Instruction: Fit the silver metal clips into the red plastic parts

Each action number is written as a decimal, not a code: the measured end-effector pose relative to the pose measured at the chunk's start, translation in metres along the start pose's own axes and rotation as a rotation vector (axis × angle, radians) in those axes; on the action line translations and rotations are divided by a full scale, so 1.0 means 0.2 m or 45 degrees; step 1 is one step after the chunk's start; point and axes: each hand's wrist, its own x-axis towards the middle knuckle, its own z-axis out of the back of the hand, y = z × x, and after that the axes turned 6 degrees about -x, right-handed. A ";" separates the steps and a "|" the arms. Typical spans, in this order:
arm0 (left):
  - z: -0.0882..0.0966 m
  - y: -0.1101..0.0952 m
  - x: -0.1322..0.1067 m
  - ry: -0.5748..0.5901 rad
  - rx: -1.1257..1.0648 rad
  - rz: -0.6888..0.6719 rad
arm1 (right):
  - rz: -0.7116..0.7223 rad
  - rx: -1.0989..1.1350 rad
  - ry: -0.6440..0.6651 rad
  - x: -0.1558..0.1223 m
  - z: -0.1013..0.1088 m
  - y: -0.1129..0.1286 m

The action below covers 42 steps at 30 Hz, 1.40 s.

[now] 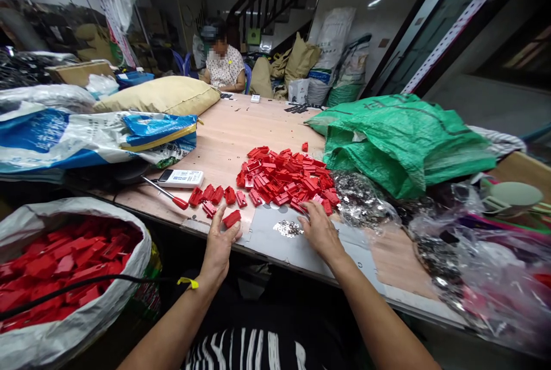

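Note:
My left hand is at the table's front edge, thumb and fingers closed on a red plastic housing. Just beyond it, several more red housings lie in a loose row. My right hand rests over a grey board, beside a small heap of shiny metal pieces. Its thumb and forefinger look apart, though the undersides of the fingers are hidden. A large pile of red housings spreads right past those fingertips.
A red-handled screwdriver lies by a white scale. At lower left stands a sack of red housings. A bag of metal pieces and a green sack are on the right. Another person sits across the table.

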 end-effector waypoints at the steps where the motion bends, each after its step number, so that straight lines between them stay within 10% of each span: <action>1: 0.00 0.01 0.00 0.007 0.023 -0.031 | 0.020 -0.015 0.021 0.02 -0.01 -0.01; 10: 0.03 0.08 0.02 0.097 0.152 -0.260 | 0.108 0.000 0.038 0.03 0.00 0.00; 32: -0.07 0.10 -0.09 0.181 0.178 -0.092 | -0.019 0.248 0.015 0.01 0.05 -0.05; 42: -0.10 0.13 -0.13 0.359 -0.023 0.172 | 0.015 0.745 0.043 -0.18 0.12 0.27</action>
